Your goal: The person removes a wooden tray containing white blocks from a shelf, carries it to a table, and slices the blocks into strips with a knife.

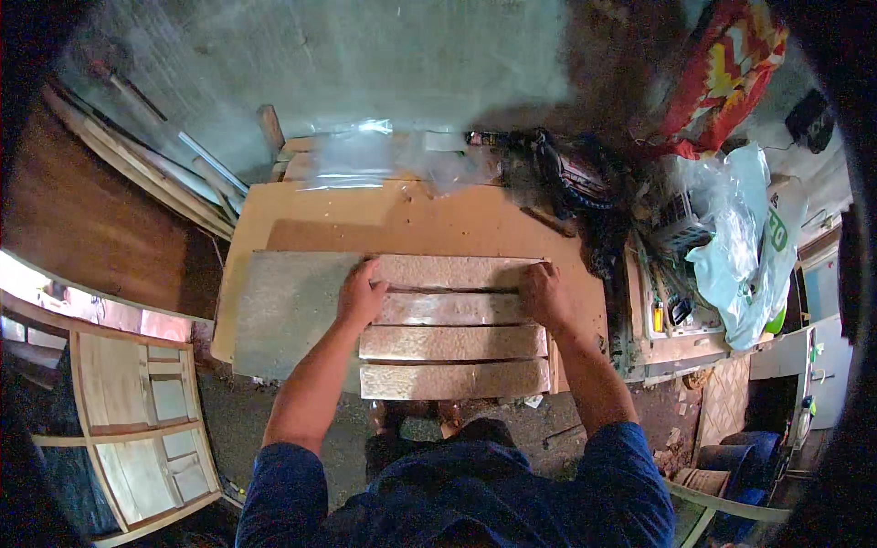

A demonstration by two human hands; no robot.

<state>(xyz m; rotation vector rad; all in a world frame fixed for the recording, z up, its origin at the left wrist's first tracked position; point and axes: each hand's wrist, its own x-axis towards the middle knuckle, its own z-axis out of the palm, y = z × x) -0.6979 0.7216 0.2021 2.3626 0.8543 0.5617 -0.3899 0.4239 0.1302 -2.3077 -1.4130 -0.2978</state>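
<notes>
Flat and spread, the left hand (360, 297) and right hand (544, 294) press palm-down on opposite ends of the far strips in a row of rough board strips (452, 342) lying on the workbench (393, 219), gripping nothing, beside a grey panel (288, 310) at left.

Clear plastic bags (365, 151) are seen lying flat and crumpled at the far edge of the tabletop (402, 219). A red sack (726, 68) with yellow and white zigzag print is propped at upper right. A pale translucent plastic bag (744, 251) with green marking is slumped just below it, at the right. No screens or signs are seen.
</notes>
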